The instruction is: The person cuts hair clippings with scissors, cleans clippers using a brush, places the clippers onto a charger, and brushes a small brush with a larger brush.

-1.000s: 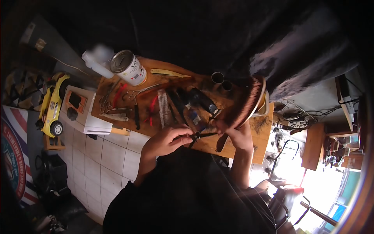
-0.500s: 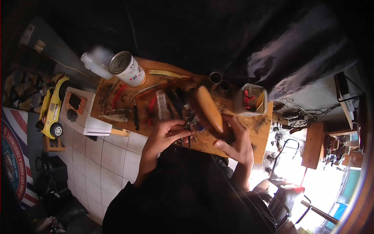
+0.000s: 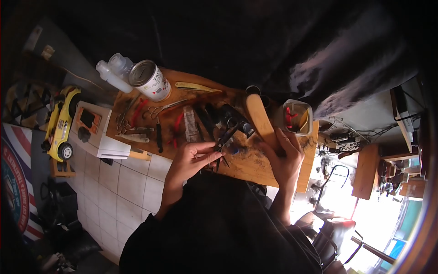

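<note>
My left hand [image 3: 189, 160] pinches a pair of dark scissors [image 3: 220, 144] near the pivot, their blades slightly apart and pointing towards me. In my right hand [image 3: 287, 157] is a wooden-backed brush [image 3: 258, 114], gripped at its near end; its bristles are hidden from view. Beyond the scissors, a black device [image 3: 246, 129], possibly a hair clipper, lies on the wooden table [image 3: 246, 171]. A pale comb [image 3: 190, 124] rests just past my left hand. Dark hair clippings are scattered over the tabletop.
On the table's left stand a tin can [image 3: 150, 82] and plastic bottles [image 3: 109, 75]. Several scissors [image 3: 155, 110] and a folded razor-like tool [image 3: 197, 86] lie there. A square container [image 3: 296, 119] with red items sits at the right. A yellow toy car [image 3: 59, 123] is further left.
The brush has moved right, away from the scissors, and stands more upright in view. My right hand has shifted right with it. My left hand still holds the scissors, now tilted differently.
</note>
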`<state>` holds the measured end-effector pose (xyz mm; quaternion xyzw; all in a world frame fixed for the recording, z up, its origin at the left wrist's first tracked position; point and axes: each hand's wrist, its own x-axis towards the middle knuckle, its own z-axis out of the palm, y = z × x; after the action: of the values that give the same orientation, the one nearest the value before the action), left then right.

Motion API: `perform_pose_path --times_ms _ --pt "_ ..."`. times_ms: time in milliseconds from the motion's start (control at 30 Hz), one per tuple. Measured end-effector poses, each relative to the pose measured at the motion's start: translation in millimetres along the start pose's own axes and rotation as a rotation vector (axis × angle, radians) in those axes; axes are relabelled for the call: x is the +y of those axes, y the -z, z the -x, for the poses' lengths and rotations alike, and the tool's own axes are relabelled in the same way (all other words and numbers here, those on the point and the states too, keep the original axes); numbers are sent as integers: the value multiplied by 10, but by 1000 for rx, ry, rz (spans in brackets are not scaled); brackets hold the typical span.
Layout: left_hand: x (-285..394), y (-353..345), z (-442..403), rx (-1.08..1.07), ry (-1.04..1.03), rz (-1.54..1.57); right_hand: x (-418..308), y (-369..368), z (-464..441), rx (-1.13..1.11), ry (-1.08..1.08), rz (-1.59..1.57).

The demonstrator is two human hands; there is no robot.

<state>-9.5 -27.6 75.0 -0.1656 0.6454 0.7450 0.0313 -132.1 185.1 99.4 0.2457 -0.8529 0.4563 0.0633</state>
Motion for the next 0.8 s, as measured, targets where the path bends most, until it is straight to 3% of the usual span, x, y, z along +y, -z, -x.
perform_pose_path --times_ms 200,433,533,667,800 --pt "-129 57 -7 16 -59 -13 -72 31 41 -506 61 -173" --pt "-125 20 2 44 -136 28 -93 -67 6 -165 -105 34" --pt "-182 20 -27 66 -132 114 -27 -117 8 16 -32 20" --pt "-146 -4 -47 52 -145 163 -29 -83 23 -41 27 -47" --pt "-240 44 -95 35 -129 210 -56 -102 65 -298 23 -111"
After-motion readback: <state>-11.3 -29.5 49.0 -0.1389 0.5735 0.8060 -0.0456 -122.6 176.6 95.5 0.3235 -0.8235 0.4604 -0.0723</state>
